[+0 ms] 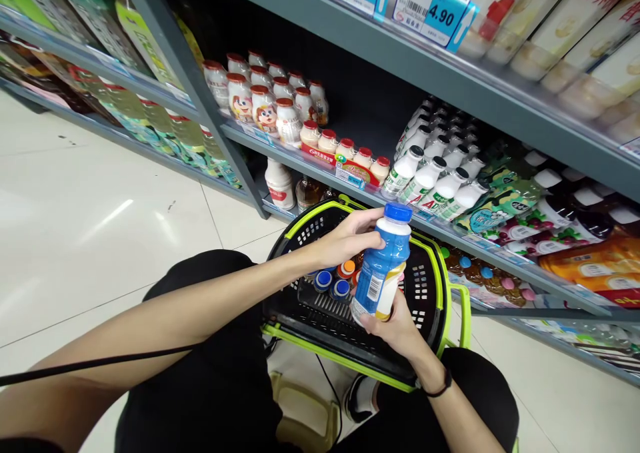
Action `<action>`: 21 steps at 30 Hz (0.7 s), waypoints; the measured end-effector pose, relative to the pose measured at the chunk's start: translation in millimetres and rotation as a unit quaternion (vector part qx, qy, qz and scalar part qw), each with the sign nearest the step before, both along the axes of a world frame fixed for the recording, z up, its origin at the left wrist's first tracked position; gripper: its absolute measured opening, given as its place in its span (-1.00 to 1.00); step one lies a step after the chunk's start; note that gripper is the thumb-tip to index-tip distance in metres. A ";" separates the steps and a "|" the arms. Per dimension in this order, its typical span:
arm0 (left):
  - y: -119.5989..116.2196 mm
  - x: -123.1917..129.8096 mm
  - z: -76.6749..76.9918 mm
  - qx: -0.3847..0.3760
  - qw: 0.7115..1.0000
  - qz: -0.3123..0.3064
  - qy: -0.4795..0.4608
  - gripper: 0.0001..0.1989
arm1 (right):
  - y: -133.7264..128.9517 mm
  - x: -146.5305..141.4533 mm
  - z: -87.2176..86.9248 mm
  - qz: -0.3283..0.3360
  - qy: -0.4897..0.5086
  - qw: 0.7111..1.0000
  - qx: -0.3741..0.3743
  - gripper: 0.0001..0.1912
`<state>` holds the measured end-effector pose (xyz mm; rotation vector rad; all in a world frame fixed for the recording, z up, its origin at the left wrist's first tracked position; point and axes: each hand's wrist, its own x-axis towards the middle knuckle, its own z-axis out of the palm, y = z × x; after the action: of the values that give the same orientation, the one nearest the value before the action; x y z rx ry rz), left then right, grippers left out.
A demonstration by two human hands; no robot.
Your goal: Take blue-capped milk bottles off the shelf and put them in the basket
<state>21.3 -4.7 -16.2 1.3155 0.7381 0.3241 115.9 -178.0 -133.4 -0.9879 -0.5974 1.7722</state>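
Note:
Both of my hands are on one blue and white plastic drink bottle (376, 273) with a blue cap, tilted a little above the basket. My left hand (353, 238) grips its upper part from the left, with the thumb on the front. Lower down, my right hand (395, 323) is closed round the bottle's base; some of its fingers are hidden behind it. Beneath is a black shopping basket (300, 323) with lime-green trim. Inside it stand several small bottles with blue caps (323, 280) and orange caps (346, 269), partly covered by my arm and the bottle.
Ahead runs a grey shelf (280, 148) with red-capped drink bottles (260, 110), white bottles with dark caps (425, 176) and pouches (510, 203). Cartons (545, 33) stand on the upper shelf. My knees flank the basket; a beige low stool (305, 406) is below me on the tiled floor.

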 end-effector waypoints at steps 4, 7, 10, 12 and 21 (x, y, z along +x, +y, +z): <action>-0.6 -0.3 -0.5 -0.010 1.000 0.002 0.000 -0.56 | -0.7 -0.4 -0.1 -0.006 0.001 1.000 -0.003 -0.26; -0.9 -0.3 -1.1 -0.016 1.000 0.005 -0.005 -0.56 | -0.7 -0.4 -0.3 -0.003 0.006 1.000 -0.001 -0.28; -0.7 -0.3 -1.9 -0.012 1.000 0.004 -0.009 -0.56 | 0.8 0.2 0.7 0.004 0.012 1.000 0.008 -0.31; -0.5 -0.5 -2.5 -0.008 1.000 0.000 -0.010 -0.55 | 2.1 0.8 1.9 0.008 0.018 1.000 0.014 -0.32; -0.5 -0.9 -5.2 -0.004 1.000 -0.002 -0.018 -0.57 | 2.2 1.3 3.0 0.010 0.009 1.000 0.009 -0.33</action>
<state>20.4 -5.2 -21.4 1.2996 0.7055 0.3405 117.2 -175.8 -130.5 -0.9560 -0.6138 1.7883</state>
